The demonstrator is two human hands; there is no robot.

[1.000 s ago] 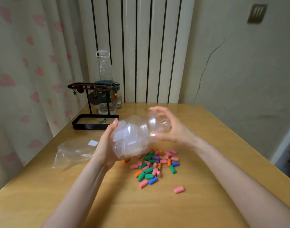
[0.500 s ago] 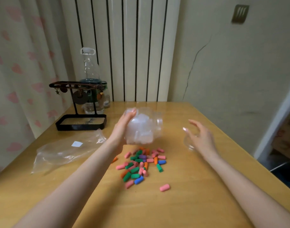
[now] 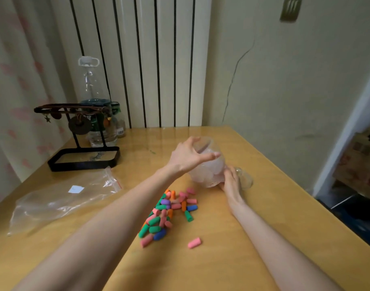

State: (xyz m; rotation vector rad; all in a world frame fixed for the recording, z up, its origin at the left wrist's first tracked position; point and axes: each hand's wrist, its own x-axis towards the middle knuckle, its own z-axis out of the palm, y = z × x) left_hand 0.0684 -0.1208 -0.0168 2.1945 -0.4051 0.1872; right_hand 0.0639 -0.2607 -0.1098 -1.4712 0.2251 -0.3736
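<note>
Fingers of your left hand (image 3: 190, 158) curl over the upper side of the clear jar (image 3: 211, 175), near its open mouth, and grip it. The jar leans with its mouth pointing away from you, low over the far middle of the table (image 3: 274, 206). Whether its base touches the wood is hard to tell. Your right hand (image 3: 231, 185) lies against the jar's lower right side, its fairly straight fingers touching the plastic and clasping nothing. Just beside that hand, on its right, the clear lid (image 3: 247, 180) sits on the table. Nearer to you, between your forearms, a heap of coloured pieces (image 3: 169, 211) in pink, green, orange, blue and purple lies on the wood. One pink piece (image 3: 194, 243) lies a little apart from it. To the left are a clear zip bag (image 3: 64, 198), a black stand (image 3: 83, 160) and, behind it, a tall bottle (image 3: 89, 85).
</note>
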